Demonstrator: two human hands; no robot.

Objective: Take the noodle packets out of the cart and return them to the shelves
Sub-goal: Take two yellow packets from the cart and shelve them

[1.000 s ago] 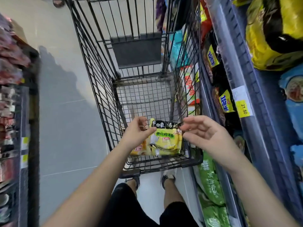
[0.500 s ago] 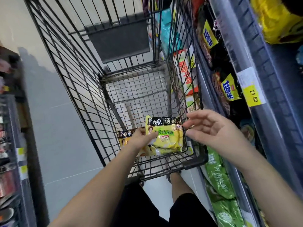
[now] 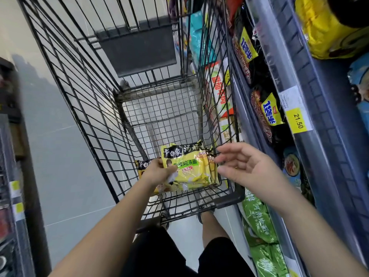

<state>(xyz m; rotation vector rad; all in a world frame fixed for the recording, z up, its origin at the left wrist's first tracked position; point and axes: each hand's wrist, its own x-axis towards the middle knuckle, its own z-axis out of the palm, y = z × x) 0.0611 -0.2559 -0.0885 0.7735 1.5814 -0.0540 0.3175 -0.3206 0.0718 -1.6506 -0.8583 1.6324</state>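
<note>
A yellow and black noodle packet (image 3: pixel 191 166) is held inside the black wire cart (image 3: pixel 83 92), near its close end. My left hand (image 3: pixel 157 172) grips the packet's left side, thumb on its front. A second, similar packet (image 3: pixel 143 163) lies under and behind my left hand, mostly hidden. My right hand (image 3: pixel 245 168) hovers at the packet's right edge with fingers spread; its fingertips are at the wrapper's corner, and contact is unclear. The shelves (image 3: pixel 311 108) run along the right of the cart.
The right shelves hold yellow-labelled dark packets (image 3: pixel 267 110), green packets (image 3: pixel 259 224) lower down and a yellow price tag (image 3: pixel 298 120). Another shelf unit (image 3: pixel 12 176) stands at the left. Grey floor tiles lie between. My legs and shoes show below the cart.
My left hand has shifted down onto the packet's left side and lifted it a little, uncovering the second packet beneath. My right hand stays at the packet's right edge. The camera moved closer.
</note>
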